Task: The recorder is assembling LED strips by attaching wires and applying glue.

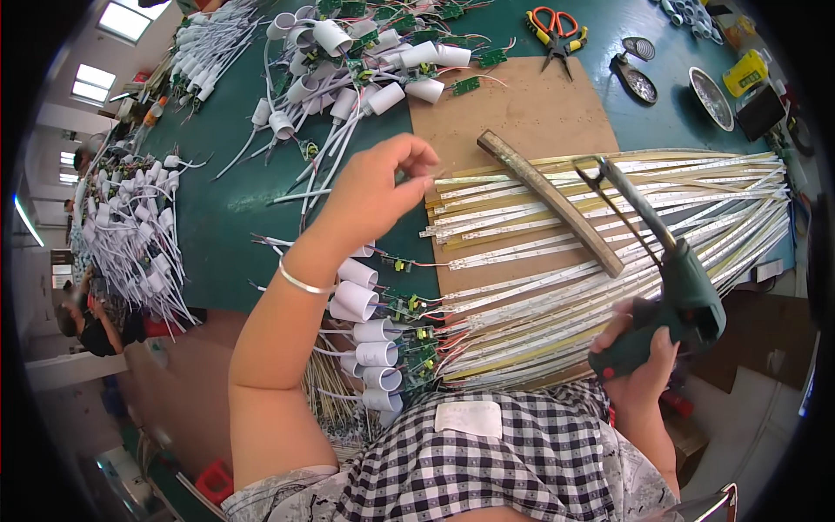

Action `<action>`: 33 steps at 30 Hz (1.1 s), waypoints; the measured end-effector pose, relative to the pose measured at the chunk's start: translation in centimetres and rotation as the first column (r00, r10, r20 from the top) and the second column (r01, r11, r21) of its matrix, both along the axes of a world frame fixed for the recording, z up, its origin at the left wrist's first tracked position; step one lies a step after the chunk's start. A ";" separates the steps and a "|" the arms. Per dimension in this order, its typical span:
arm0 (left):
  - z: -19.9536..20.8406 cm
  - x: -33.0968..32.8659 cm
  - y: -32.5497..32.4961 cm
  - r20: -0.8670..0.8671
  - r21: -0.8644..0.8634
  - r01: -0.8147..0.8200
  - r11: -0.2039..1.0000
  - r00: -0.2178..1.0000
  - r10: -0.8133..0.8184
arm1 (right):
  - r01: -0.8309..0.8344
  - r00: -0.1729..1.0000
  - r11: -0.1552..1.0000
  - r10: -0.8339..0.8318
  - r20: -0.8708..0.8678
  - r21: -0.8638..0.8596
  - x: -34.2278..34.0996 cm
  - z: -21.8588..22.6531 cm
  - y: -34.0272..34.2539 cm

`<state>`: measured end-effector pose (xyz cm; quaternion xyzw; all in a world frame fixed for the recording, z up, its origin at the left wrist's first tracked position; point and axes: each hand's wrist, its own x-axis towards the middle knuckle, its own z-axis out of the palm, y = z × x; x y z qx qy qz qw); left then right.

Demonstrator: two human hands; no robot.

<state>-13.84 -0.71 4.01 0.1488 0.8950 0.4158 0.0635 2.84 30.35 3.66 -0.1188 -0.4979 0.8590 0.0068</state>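
Observation:
My left hand (pixel 374 187) is above the left ends of a row of white LED strips (pixel 487 209), its thumb and index finger curled in a pinch; whatever lies between the fingertips is too small to make out. A green soldering gun (pixel 691 300) is gripped in my right hand (pixel 639 374), its long metal tip (pixel 589 170) pointing up over the strips. Across the strips rests a wooden bar (pixel 552 204). Toward me, small green circuit boards (pixel 417 348) with white plastic sleeves (pixel 378 354) are wired to the nearer strips.
A brown board (pixel 522 104) lies under the strips on the green table (pixel 226 235). Piles of white sleeves with cables (pixel 130 222) stand at the left and back (pixel 348 78). Pliers (pixel 557 39), a small stand with a dish (pixel 637 83) and a metal bowl (pixel 711 100) are at the far right.

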 end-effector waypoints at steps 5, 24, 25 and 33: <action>1.2 5.1 2.5 0.077 0.199 0.018 0.980 0.996 -0.034 | -0.102 0.985 0.982 0.078 0.153 0.158 -2.9 0.2 -4.0; -0.3 8.9 4.6 -0.215 0.273 0.128 0.953 0.974 -0.069 | -0.156 0.985 0.951 0.130 0.110 0.267 -4.9 -0.6 -9.9; -0.4 8.7 4.4 -0.204 0.307 0.153 0.939 0.975 -0.092 | -0.164 0.985 0.952 0.142 0.101 0.260 -5.0 -0.6 -9.8; 0.1 8.7 4.2 -0.079 0.301 0.152 0.942 0.988 -0.134 | -0.218 0.974 0.936 0.189 0.125 0.277 -4.8 -0.8 -9.5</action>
